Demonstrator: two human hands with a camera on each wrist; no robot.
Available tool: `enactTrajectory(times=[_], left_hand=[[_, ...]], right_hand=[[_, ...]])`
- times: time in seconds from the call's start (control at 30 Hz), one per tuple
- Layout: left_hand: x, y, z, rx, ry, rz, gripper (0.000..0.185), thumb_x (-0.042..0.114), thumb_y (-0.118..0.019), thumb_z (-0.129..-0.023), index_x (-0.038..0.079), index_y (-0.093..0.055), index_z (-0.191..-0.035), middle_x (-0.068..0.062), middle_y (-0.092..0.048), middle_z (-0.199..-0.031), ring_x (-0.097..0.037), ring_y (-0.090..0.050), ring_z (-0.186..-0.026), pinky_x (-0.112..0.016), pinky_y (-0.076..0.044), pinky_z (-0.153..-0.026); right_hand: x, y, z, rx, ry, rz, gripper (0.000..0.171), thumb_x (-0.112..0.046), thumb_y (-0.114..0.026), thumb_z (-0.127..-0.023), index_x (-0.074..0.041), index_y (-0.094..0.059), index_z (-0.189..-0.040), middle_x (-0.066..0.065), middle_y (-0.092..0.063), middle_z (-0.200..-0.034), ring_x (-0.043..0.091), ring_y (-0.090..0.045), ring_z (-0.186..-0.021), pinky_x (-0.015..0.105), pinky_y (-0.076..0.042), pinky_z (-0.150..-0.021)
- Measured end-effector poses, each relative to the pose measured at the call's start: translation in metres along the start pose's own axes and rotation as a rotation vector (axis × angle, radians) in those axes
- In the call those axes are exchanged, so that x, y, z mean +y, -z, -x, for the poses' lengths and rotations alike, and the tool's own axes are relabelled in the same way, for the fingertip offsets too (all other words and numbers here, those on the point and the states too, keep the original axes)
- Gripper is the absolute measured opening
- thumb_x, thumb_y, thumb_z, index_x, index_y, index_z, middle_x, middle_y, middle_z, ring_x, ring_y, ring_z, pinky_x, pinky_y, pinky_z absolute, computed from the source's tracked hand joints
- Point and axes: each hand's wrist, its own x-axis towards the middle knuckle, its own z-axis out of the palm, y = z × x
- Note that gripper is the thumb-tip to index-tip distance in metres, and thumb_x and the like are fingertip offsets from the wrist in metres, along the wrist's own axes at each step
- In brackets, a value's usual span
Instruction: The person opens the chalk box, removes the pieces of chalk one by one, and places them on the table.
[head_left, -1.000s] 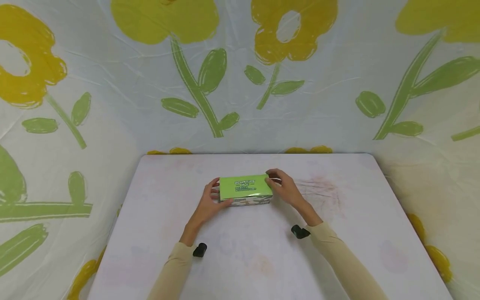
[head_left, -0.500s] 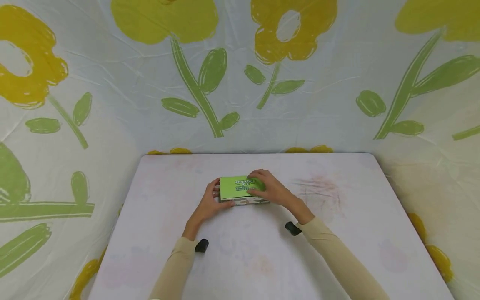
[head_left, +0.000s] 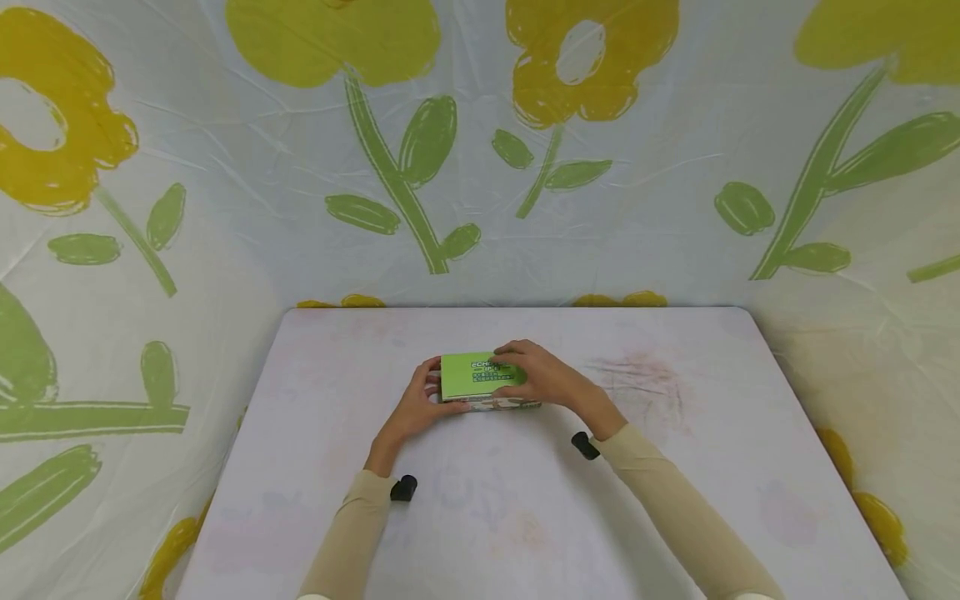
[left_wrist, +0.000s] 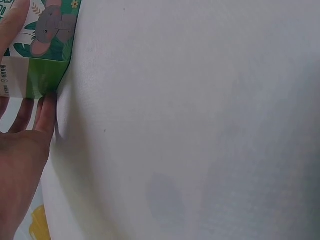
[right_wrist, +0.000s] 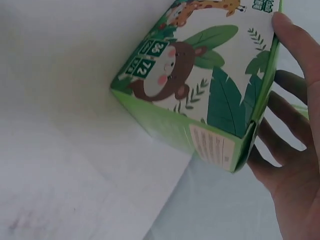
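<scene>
A small cardboard box (head_left: 461, 375) with a bright green printed top lies on the table. My left hand (head_left: 412, 414) grips its left end, the thumb along the near side and the fingers at the end and behind. My right hand (head_left: 551, 379) holds the box from above near its right end, thumb at the near top edge and fingers across the top. In the right wrist view the box (right_wrist: 170, 75) shows a cartoon animal and leaves; that hand's fingertips are partly hidden behind it. The left wrist view catches a printed elephant on the box (left_wrist: 50, 30).
A pale table (head_left: 480, 517) with faint stains lies under the box. Behind it and to both sides hangs a white cloth (head_left: 645, 225) printed with yellow flowers. A small black device (head_left: 403, 488) sits at the left wrist, another black device (head_left: 586, 445) at the right.
My right hand has moved left from the box's right end onto its top, then stayed nearly still. The left hand keeps its grip, and the box has hardly moved.
</scene>
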Motion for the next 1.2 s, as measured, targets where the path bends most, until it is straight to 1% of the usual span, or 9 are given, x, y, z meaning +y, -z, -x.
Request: enactTrajectory(times=[0.17, 0.2, 0.23, 0.47, 0.67, 0.87, 1.0, 1.13, 1.2], left_hand=[[-0.002, 0.000, -0.001, -0.004, -0.014, 0.022, 0.096, 0.009, -0.089, -0.081, 0.008, -0.029, -0.157, -0.020, -0.044, -0.139, -0.036, -0.045, -0.124, -0.055, -0.038, -0.112], [-0.007, 0.000, -0.003, -0.005, -0.016, 0.017, 0.097, 0.011, -0.090, -0.081, 0.011, -0.030, -0.157, -0.018, -0.044, -0.139, -0.034, -0.046, -0.123, -0.053, -0.039, -0.112], [-0.007, 0.000, -0.003, -0.009, -0.016, 0.014, 0.096, 0.013, -0.090, -0.081, 0.012, -0.031, -0.157, -0.017, -0.045, -0.138, -0.032, -0.047, -0.122, -0.051, -0.039, -0.112], [-0.004, 0.000, -0.001, -0.011, 0.001, -0.008, 0.098, 0.016, -0.090, -0.081, 0.013, -0.029, -0.157, -0.012, -0.045, -0.139, -0.027, -0.047, -0.120, -0.047, -0.040, -0.112], [-0.002, 0.001, -0.001, -0.009, -0.005, -0.027, 0.099, 0.018, -0.090, -0.081, 0.011, -0.028, -0.158, -0.013, -0.043, -0.142, -0.027, -0.047, -0.122, -0.047, -0.040, -0.112], [-0.001, 0.002, 0.000, -0.004, -0.011, -0.031, 0.098, 0.016, -0.090, -0.082, 0.010, -0.028, -0.158, -0.013, -0.043, -0.143, -0.028, -0.048, -0.124, -0.048, -0.040, -0.112], [0.000, 0.003, 0.000, -0.005, -0.003, -0.033, 0.098, 0.015, -0.089, -0.082, 0.010, -0.028, -0.158, -0.013, -0.042, -0.144, -0.029, -0.048, -0.125, -0.047, -0.040, -0.113], [0.000, 0.002, -0.001, -0.003, 0.001, -0.040, 0.098, 0.017, -0.090, -0.082, 0.010, -0.029, -0.158, -0.013, -0.043, -0.144, -0.029, -0.048, -0.127, -0.047, -0.040, -0.114], [-0.001, 0.002, -0.001, -0.003, 0.006, -0.047, 0.098, 0.018, -0.090, -0.082, 0.011, -0.029, -0.157, -0.012, -0.042, -0.145, -0.028, -0.048, -0.128, -0.046, -0.040, -0.114]], right_hand=[[0.001, 0.004, -0.002, -0.043, 0.046, 0.077, 0.060, -0.034, -0.081, -0.090, -0.001, -0.064, -0.137, 0.018, -0.061, -0.137, 0.034, -0.054, -0.130, 0.048, -0.046, -0.110], [0.001, 0.005, -0.002, -0.044, 0.064, 0.096, 0.059, -0.034, -0.081, -0.091, -0.001, -0.064, -0.137, 0.018, -0.061, -0.137, 0.035, -0.055, -0.129, 0.048, -0.047, -0.110], [0.001, 0.005, -0.002, -0.044, 0.085, 0.122, 0.059, -0.034, -0.081, -0.091, 0.000, -0.064, -0.136, 0.018, -0.061, -0.136, 0.035, -0.056, -0.127, 0.048, -0.047, -0.109], [0.001, 0.003, -0.004, 0.003, 0.277, 0.385, 0.054, -0.034, -0.079, -0.092, 0.002, -0.065, -0.130, 0.020, -0.065, -0.124, 0.036, -0.065, -0.113, 0.048, -0.054, -0.099], [-0.001, 0.008, -0.006, -0.044, 0.304, 0.458, 0.054, -0.036, -0.073, -0.096, 0.001, -0.064, -0.134, 0.019, -0.065, -0.126, 0.035, -0.065, -0.115, 0.046, -0.054, -0.100], [-0.001, 0.015, -0.008, -0.136, 0.291, 0.438, 0.050, -0.032, -0.065, -0.103, 0.001, -0.059, -0.139, 0.019, -0.062, -0.132, 0.036, -0.062, -0.121, 0.046, -0.052, -0.103], [-0.002, 0.022, -0.011, -0.192, 0.267, 0.388, 0.047, -0.029, -0.060, -0.106, 0.002, -0.057, -0.142, 0.020, -0.060, -0.136, 0.035, -0.060, -0.124, 0.046, -0.051, -0.104], [-0.003, 0.029, -0.013, -0.281, 0.178, 0.272, 0.050, -0.031, -0.051, -0.110, 0.002, -0.051, -0.148, 0.020, -0.055, -0.142, 0.036, -0.055, -0.130, 0.049, -0.046, -0.109], [-0.004, 0.033, -0.014, -0.319, 0.110, 0.170, 0.051, -0.032, -0.047, -0.111, 0.001, -0.049, -0.150, 0.020, -0.053, -0.145, 0.037, -0.052, -0.134, 0.052, -0.043, -0.112]])
